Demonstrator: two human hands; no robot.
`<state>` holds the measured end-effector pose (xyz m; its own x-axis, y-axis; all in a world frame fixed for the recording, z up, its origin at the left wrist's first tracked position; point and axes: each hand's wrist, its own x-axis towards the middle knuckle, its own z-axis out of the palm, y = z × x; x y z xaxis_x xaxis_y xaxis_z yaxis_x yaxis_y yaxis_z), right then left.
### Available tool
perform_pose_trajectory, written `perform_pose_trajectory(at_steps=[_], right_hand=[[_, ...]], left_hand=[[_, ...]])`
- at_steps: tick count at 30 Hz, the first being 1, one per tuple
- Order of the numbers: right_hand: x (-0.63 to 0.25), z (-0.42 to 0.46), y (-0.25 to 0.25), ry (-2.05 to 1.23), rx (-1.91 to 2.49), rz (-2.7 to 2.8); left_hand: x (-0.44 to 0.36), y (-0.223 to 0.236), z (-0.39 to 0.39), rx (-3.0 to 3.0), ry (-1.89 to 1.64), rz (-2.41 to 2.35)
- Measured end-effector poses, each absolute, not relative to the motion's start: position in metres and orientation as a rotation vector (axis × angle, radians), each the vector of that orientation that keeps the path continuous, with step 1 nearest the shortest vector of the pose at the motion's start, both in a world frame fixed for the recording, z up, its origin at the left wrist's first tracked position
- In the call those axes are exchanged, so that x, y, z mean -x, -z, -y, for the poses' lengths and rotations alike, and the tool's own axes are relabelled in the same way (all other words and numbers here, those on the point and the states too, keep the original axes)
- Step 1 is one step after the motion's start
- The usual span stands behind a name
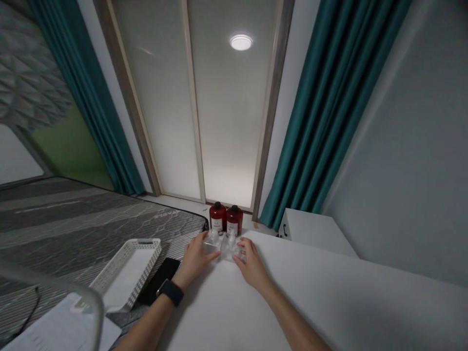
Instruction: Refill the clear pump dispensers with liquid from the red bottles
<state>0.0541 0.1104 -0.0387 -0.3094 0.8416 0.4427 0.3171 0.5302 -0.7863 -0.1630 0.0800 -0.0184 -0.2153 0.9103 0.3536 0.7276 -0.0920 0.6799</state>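
1. Two bare hands, the left hand (195, 258) and the right hand (252, 264), reach forward across a white tabletop (329, 297) and meet at a small cluster of clear containers (223, 245). The cluster stands near the tabletop's far edge, between the two hands.
2. Both hands look loosely spread, not clenched. The left fingers lie against the cluster's left side, and the right fingertips (242, 246) touch its right side. Whether either hand is actually grasping a container, I cannot tell; the clear material is too blurred to show how many there are or their exact shape.
3. A black smartwatch (170, 292) circles the left wrist.
4. Two red bottles with white labels (225, 219) stand side by side just behind the clear containers, close together and upright.
5. Left of the tabletop, a white perforated plastic tray (126, 274) sits beside a flat black object (160, 280), which lies near the left forearm. Both rest over the edge of a grey patterned mattress (80, 224), and sheets of paper (62, 326) lie near the lower left corner.
6. Farther off are a white cabinet (314, 231), teal curtains (331, 107) and a round ceiling light (241, 42).
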Motion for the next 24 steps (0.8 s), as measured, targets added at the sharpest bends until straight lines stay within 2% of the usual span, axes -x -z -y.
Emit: perform_pose_trajectory(at_steps=[3,12,24], right_hand=[[-0.042,-0.122,0.04,-0.716,0.94,1.875],[-0.031,-0.122,0.037,-0.653,0.969,1.894],[-0.026,-0.118,0.03,-0.613,1.015,1.88]], left_hand=[[0.171,0.02,-0.083,-1.761,-1.157,-2.071],[0.182,0.031,-0.085,-1.615,-1.195,-1.911],[0.175,0.026,-0.084,-1.645,-1.204,-1.92]])
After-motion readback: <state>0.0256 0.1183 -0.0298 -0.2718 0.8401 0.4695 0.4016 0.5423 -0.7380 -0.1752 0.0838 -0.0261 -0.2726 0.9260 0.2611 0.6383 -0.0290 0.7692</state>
